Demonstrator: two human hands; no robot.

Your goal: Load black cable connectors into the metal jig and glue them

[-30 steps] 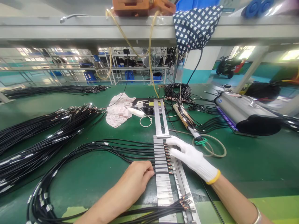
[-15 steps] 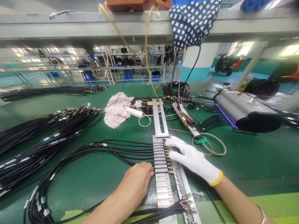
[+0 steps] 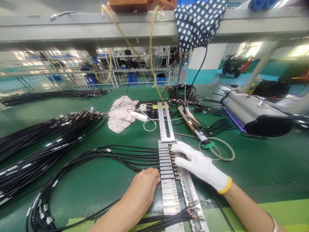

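Lying across the metal fixture [image 3: 169, 190] in the middle of the green bench [image 3: 253, 167], thin black cables [image 3: 125, 154] sit side by side in its slots, coppery tips just past its right edge. The bare left hand [image 3: 145, 185] presses curled fingers against the fixture's left side, gripping nothing visible. The white-gloved right hand [image 3: 196, 162] rests flat and spread on the tips.
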